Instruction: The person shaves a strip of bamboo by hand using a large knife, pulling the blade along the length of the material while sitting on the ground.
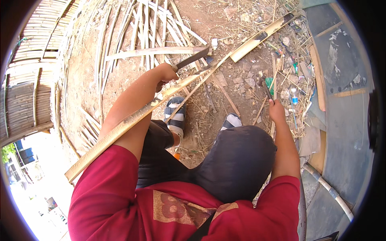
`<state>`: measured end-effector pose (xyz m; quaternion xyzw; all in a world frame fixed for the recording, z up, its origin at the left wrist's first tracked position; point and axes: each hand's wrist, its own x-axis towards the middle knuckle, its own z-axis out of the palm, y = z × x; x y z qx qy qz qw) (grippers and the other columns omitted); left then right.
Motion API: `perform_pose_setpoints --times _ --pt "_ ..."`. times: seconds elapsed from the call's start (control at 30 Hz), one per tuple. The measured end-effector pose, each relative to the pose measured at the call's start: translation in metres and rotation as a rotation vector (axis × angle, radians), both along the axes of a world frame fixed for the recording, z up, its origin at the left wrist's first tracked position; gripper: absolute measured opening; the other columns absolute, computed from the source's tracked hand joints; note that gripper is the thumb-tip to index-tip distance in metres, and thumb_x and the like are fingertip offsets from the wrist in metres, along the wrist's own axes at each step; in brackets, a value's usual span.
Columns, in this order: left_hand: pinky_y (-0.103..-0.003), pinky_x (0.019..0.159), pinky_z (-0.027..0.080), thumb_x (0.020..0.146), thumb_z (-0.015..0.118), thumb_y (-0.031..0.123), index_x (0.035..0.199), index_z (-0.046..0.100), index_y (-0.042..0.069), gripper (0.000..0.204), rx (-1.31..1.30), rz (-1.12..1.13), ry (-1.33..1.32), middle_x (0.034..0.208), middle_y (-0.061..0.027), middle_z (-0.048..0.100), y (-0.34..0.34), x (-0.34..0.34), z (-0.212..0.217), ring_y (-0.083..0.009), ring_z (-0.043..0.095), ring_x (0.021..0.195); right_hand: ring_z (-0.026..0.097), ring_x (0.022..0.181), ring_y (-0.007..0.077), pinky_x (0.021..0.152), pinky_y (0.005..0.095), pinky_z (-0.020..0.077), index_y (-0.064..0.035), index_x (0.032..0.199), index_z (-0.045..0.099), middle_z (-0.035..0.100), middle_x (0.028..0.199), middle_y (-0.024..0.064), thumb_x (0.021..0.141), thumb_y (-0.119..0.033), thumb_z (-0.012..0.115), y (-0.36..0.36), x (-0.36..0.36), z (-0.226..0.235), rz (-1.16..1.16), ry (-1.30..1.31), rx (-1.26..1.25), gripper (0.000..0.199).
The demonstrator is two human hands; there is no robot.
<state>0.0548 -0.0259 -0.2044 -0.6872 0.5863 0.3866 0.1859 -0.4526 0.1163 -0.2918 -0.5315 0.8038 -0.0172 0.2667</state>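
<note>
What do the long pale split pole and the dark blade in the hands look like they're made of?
The long pale split pole looks like bamboo: dry, tan, fibrous, unfinished. The dark curved blade, gripped by the left hand, seems dull, unpolished metal. The right hand grips a thin stick.

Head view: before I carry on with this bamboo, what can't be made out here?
- Left hand grips a knife; its fingers and the handle are hidden behind the fist.
- Right hand is closed on a thin stick; what the stick is cannot be told, too small.
- The bamboo strip crosses the left arm; its lower end fades into glare.
- The left foot in a sandal is partly covered by the strip.
- Ground litter is too small to identify.
</note>
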Motion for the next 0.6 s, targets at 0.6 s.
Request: perform_pose_setpoints --times 0.6 --pt "-0.034 0.078 0.050 0.105 0.049 0.052 0.108 0.058 0.006 0.047 0.093 0.527 0.917 0.096 -0.0061 0.061 -0.017 -0.059 0.086 -0.0183 0.060 0.090 0.066 0.104 0.0250 0.088 0.0413 0.0543 -0.0049 0.120 0.063 0.065 0.119 0.0146 0.097 -0.078 0.039 -0.134 0.192 0.223 0.281 -0.740 0.427 0.080"
